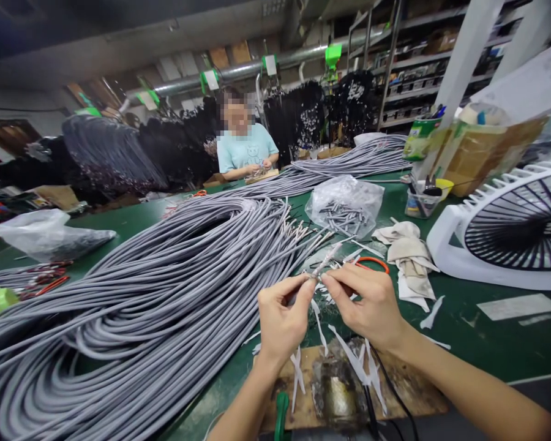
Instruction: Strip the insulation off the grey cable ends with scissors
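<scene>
My left hand [284,315] and my right hand [370,303] meet in front of me, thumbs and forefingers pinched together. Between their fingertips is a stripped cable end [319,274] with thin silvery strands; most of it is covered by the fingers. A large bundle of grey cables [165,269] lies to the left, its cut ends pointing toward my hands. Just beyond my right hand are orange-handled scissors [374,263]. White strips [349,355] are scattered below the hands, over a wooden board [416,392] bearing a metal device [340,392].
A clear bag of short grey pieces [346,208] stands behind the hands. To the right are a crumpled cloth [408,254] and a white fan [518,226]. Another plastic bag [46,233] lies far left. Across the green table [468,343] sits a person [248,147] working with both hands.
</scene>
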Demonstrator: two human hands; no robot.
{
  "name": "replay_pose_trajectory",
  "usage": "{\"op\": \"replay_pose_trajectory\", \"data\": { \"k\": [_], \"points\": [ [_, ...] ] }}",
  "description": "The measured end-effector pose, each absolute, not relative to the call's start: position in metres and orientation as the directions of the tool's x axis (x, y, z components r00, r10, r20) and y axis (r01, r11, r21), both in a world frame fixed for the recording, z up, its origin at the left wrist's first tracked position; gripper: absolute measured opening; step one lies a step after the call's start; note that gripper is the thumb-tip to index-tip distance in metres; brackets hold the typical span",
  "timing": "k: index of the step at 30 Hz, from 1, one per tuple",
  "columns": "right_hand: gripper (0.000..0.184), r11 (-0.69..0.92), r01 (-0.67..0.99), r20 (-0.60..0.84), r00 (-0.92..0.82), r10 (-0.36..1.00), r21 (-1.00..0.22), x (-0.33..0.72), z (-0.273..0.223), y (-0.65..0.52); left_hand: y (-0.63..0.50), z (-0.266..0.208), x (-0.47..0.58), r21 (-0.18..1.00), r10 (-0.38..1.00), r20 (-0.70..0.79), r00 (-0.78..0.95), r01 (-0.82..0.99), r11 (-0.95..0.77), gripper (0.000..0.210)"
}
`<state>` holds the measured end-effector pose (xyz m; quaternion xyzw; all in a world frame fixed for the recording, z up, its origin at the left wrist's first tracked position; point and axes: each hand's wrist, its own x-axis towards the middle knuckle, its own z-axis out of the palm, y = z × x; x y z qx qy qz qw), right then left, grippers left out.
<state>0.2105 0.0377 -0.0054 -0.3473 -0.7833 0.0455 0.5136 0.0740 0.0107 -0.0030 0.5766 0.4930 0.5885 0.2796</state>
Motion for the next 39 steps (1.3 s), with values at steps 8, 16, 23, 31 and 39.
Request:
{"op": "replay_pose_trajectory", "data": {
  "k": [8,16,23,31,39],
  "points": [
    [0.022,0.721,0.355,0.674,-0.268,0.688,-0.595,0.212,0.002,0.037,0.011,0.000,0.072,0.944,0.949,0.308,-0.071,0.148,-0.295,0.023],
    [0.017,0.834,0.360,0.816,-0.253,0.519,-0.419,0.212,0.000,0.033,0.010,0.002,0.074,0.953,0.955,0.283,-0.086,0.134,-0.271,0.024],
    [0.014,0.958,0.250,0.876,-0.418,0.240,-0.143,0.205,-0.003,0.019,0.023,-0.003,0.063,0.979,0.949,0.203,-0.240,0.020,-0.205,0.027],
    [0.015,0.755,0.543,0.800,-0.229,0.555,-0.368,0.216,-0.006,0.040,0.011,0.002,0.072,0.960,0.947,0.277,-0.161,0.079,-0.268,0.021],
    [0.020,0.757,0.424,0.743,-0.242,0.624,-0.498,0.212,-0.002,0.038,0.009,0.001,0.072,0.932,0.937,0.334,-0.100,0.184,-0.312,0.019]
  ]
}}
